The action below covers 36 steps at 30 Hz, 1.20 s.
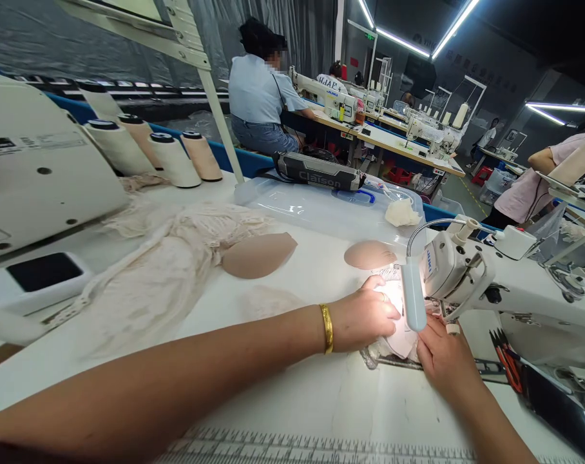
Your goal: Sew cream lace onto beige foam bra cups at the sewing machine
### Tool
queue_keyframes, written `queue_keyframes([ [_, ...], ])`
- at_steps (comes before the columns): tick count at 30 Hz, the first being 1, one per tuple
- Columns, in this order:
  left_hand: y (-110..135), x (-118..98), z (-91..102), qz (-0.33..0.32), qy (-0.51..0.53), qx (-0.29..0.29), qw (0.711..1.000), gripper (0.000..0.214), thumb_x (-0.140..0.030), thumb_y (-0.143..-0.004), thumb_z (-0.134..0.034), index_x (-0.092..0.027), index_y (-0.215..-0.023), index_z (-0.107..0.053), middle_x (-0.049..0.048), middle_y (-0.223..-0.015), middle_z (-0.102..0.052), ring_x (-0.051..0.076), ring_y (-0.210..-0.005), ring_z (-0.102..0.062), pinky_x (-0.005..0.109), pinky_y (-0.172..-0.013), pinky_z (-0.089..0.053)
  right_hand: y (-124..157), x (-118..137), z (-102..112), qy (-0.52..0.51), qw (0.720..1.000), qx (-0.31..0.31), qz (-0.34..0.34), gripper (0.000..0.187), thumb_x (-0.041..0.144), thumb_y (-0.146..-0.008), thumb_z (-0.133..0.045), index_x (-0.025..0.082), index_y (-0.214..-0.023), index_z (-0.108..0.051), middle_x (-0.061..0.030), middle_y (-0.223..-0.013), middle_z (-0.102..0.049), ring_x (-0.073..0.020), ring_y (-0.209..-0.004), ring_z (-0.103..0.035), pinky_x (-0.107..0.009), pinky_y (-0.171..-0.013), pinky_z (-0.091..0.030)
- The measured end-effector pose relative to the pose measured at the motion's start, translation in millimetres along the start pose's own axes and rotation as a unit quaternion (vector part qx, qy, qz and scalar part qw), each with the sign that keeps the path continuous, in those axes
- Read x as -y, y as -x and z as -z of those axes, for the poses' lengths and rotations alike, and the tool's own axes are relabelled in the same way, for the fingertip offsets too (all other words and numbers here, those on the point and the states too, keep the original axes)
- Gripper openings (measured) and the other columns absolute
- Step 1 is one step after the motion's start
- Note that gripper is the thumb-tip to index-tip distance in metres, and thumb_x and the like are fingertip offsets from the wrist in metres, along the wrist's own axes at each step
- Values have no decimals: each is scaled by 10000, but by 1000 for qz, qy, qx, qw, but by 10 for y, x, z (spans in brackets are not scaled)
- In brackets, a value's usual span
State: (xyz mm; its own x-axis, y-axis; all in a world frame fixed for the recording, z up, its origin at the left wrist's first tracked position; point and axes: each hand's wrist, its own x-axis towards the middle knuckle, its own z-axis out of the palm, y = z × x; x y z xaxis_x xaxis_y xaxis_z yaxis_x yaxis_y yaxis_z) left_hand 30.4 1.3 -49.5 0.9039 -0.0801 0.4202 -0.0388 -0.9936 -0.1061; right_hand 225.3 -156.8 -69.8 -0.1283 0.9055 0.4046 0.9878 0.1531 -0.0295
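My left hand [370, 316], with a gold bangle at the wrist, has its fingers curled onto a pale pink-white fabric piece [402, 345] under the lit head of a white sewing machine [509, 264]. On the other side, my right hand [444, 354] grips the same fabric close to the needle area, its fingertips partly hidden by the machine. A slim lamp [413, 296] on a bendy neck hangs between my hands and hides part of the cloth. Just beyond my left hand lies a beige bra cup [370, 254]; another beige cup [258, 256] rests farther left.
Crumpled cream mesh fabric [152, 277] spreads over the left of the table. Thread cones [174, 161] stand behind it. A translucent plastic box lid [292, 203] borders the back. Red-handled snips [508, 364] and a dark phone [558, 406] lie right. Co-workers sit beyond.
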Motion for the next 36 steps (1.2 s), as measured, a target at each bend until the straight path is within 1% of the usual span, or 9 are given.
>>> queue_keyframes([
  [3,-15,4,33,-20,21,2,1000,209,-13,-654,-627,-213,-710,-649,18,-796,-672,201,-819,-589,452,-967,-355,17,10,-19,4,1000,1,-3,415,79,-920,-445,239,-1260,-620,-44,-1283,-698,-258,-1025,-641,-349,-715,-491],
  [8,-20,1,63,-11,42,6,999,221,-6,-669,-600,-212,-729,-651,30,-820,-686,218,-856,-596,477,-979,-343,33,8,-12,-11,1000,-7,1,400,86,-927,-435,241,-1248,-616,-66,-1185,-727,-257,-1015,-647,-340,-664,-487],
  [12,-22,-7,90,-2,47,7,999,226,-2,-685,-589,-205,-761,-654,39,-847,-692,224,-883,-586,484,-981,-329,51,-32,-2,-2,999,-48,-8,299,151,-966,-438,219,-1199,-612,-94,-1075,-738,-289,-979,-653,-413,-756,-522],
  [16,-26,1,80,-2,45,-12,999,244,-9,-676,-601,-209,-806,-651,38,-845,-691,230,-886,-580,492,-998,-317,36,-68,-4,12,995,-102,-16,257,208,-1004,-428,184,-1210,-580,-140,-1062,-723,-339,-1028,-625,-527,-861,-534],
  [19,-23,8,58,-3,46,-13,999,257,-8,-648,-601,-211,-801,-639,29,-833,-684,218,-844,-581,476,-980,-326,2,-68,-1,-9,995,-101,-13,241,212,-1018,-405,192,-1198,-565,-148,-1037,-704,-340,-1025,-611,-551,-854,-550],
  [22,-19,1,50,-6,44,-8,999,254,10,-605,-574,-200,-743,-611,14,-787,-662,196,-776,-573,448,-931,-341,-19,-54,4,-18,994,-104,-14,245,230,-1034,-378,192,-1197,-557,-148,-991,-690,-336,-1020,-611,-552,-842,-562],
  [25,-19,-12,53,-8,41,4,999,235,21,-562,-559,-186,-673,-574,-1,-750,-646,180,-717,-550,438,-887,-343,-16,-47,3,-18,995,-101,-15,254,229,-1037,-367,183,-1208,-550,-155,-1014,-688,-335,-1029,-625,-565,-864,-556],
  [31,-25,-18,49,-14,47,-4,999,213,26,-550,-544,-176,-618,-546,-7,-718,-641,177,-709,-545,441,-861,-325,-1,-43,7,-9,996,-87,-27,234,225,-1020,-404,178,-1194,-554,-147,-1036,-701,-321,-1025,-632,-529,-866,-555],
  [36,-20,-22,56,-5,49,10,999,230,28,-544,-528,-181,-636,-555,-9,-727,-649,180,-739,-558,454,-887,-314,-8,-44,10,14,993,-118,-7,215,207,-1010,-426,184,-1173,-564,-123,-1022,-706,-293,-978,-626,-441,-812,-545],
])
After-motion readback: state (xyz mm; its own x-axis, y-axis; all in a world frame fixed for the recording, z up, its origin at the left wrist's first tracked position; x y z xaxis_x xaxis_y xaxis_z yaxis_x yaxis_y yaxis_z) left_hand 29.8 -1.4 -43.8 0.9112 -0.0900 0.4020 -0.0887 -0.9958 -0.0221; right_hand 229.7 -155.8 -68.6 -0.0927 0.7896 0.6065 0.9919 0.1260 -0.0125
